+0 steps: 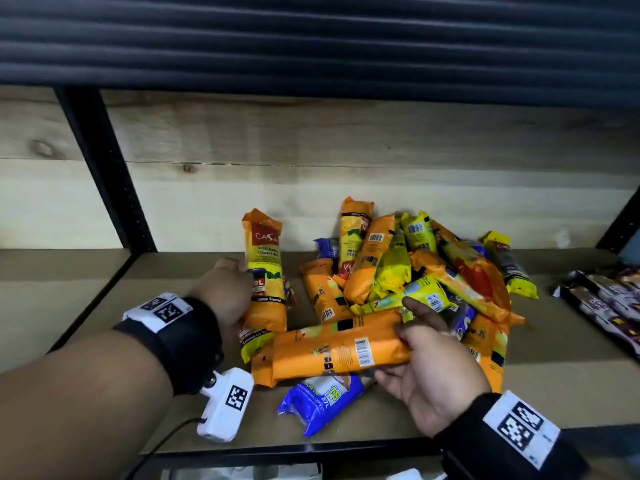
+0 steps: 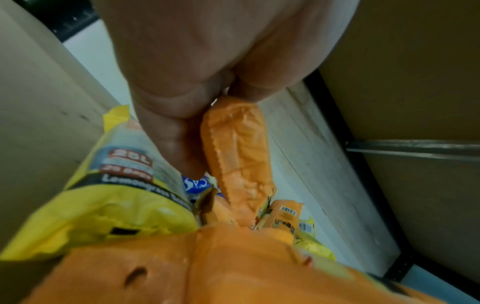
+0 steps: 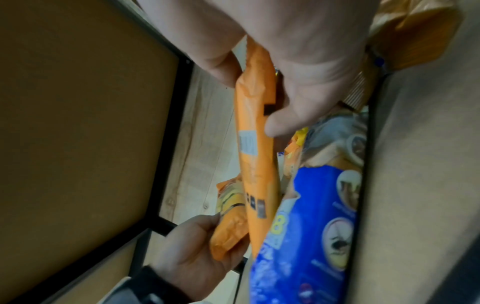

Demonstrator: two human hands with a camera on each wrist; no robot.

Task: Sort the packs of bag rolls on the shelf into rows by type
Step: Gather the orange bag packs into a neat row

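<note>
On the shelf board [image 1: 194,271], my left hand [image 1: 228,289] grips an orange CASA pack [image 1: 265,268] and holds it upright at the left; this pack [image 2: 233,154] fills the middle of the left wrist view. A yellow pack [image 1: 249,344] lies under it. My right hand [image 1: 422,344] holds a second orange pack [image 1: 332,351] level by its right end, thumb on top, just above a blue pack [image 1: 322,400]. In the right wrist view my right hand [image 3: 298,82] pinches that orange pack [image 3: 257,144]. A mixed pile of orange, yellow and blue packs [image 1: 433,268] lies behind.
Dark packs [image 1: 609,299] lie in a row at the shelf's far right. A black upright post [image 1: 104,168] stands at the back left, and a wooden back wall [image 1: 311,150] closes the shelf. The shelf's black front edge [image 1: 277,448] runs below the blue pack.
</note>
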